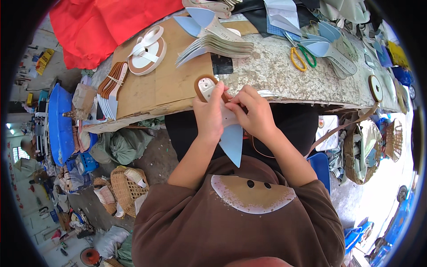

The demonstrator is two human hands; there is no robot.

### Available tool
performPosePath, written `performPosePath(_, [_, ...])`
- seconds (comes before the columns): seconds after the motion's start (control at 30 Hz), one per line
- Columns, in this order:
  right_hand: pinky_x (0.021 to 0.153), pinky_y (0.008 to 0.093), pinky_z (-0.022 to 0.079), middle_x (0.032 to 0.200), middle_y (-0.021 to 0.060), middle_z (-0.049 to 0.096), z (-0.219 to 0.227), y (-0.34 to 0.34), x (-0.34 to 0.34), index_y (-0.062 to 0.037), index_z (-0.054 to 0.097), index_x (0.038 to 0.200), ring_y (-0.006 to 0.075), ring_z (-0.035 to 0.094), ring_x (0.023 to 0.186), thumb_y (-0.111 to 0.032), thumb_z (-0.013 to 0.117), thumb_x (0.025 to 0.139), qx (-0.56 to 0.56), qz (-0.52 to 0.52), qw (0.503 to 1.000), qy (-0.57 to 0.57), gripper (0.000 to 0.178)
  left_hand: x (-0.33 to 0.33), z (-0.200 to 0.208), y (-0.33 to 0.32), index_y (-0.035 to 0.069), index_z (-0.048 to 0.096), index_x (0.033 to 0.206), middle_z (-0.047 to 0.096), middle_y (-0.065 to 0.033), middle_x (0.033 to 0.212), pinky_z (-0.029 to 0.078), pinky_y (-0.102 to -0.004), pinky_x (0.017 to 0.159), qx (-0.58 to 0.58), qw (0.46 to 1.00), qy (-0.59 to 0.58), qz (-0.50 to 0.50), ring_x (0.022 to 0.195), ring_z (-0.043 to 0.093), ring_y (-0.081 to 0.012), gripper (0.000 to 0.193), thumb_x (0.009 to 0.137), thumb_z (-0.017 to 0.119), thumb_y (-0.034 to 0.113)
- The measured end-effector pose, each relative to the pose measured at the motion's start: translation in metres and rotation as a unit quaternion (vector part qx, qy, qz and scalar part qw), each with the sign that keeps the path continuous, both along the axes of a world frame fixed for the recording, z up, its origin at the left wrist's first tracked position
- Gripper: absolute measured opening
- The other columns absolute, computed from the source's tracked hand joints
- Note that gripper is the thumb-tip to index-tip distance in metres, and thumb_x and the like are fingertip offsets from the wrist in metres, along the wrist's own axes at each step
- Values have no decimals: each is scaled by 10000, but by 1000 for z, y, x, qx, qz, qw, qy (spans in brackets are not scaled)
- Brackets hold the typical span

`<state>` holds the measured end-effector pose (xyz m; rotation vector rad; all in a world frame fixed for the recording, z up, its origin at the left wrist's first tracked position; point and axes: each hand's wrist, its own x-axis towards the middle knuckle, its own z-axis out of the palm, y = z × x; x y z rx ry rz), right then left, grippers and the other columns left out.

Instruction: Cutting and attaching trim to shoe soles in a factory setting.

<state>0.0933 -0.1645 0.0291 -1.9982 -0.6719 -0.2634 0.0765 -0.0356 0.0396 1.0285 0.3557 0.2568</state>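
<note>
Just in front of the table's near edge I hold a pointed shoe insole (pixel 231 143), its blue toe pointing down toward me. A brown band runs round its rounded, pale heel end (pixel 207 87). My left hand (pixel 210 116) is closed round the middle of the insole, thumb on top. With fingertips pinched together, my right hand (pixel 253 110) works at the insole's right edge, close to the left thumb. Whatever lies between those right fingertips is too small to make out. Beyond my hands, a fanned stack of similar insoles (pixel 213 46) lies on the table.
On the worktable (pixel 267 66) lie a roll of white tape (pixel 149 51), a tied bundle of brown-edged insoles (pixel 111 89), scissors (pixel 302 58) with yellow and green handles, and more insoles (pixel 331 49). Red cloth (pixel 111 26) covers the far left. Wicker baskets (pixel 129 191) stand below left.
</note>
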Motion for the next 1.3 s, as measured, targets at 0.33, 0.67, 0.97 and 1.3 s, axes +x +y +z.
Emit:
performPosePath(0.33, [586, 405, 478, 821, 102, 556, -21, -26, -11, -62, 606, 824, 324, 607, 686, -170, 721, 809, -62, -13, 996, 69, 158, -4, -20, -10, 26, 601, 1016, 641, -45, 885, 497, -264, 670, -19, 997, -61, 38, 768, 621, -108, 191, 883, 689, 131])
performPosePath(0.67, [705, 237, 488, 878, 16, 656, -5, -53, 2, 26, 671, 1083, 65, 587, 785, -180, 581, 982, 285, 149, 829, 458, 247, -28, -25, 18, -67, 609, 1044, 674, -118, 983, 517, -294, 785, 315, 910, -250, -98, 868, 652, -182, 182, 880, 664, -13])
performPosePath(0.97, [570, 292, 463, 733, 126, 621, 9, -28, -15, -25, 677, 1020, 165, 569, 586, -102, 659, 878, 105, 43, 986, 122, 163, -27, -13, 7, -68, 591, 1080, 676, -118, 972, 519, -307, 769, 378, 882, -281, -17, 856, 655, -194, 231, 866, 672, -33])
performPosePath(1.3, [564, 306, 441, 685, 99, 586, -38, -34, -16, -14, 647, 966, 165, 549, 590, -104, 661, 890, 131, 31, 974, 182, 119, 0, -26, 26, 27, 582, 1080, 507, -101, 1111, 407, -345, 931, 318, 848, -246, -344, 1069, 510, -209, 349, 976, 568, 359])
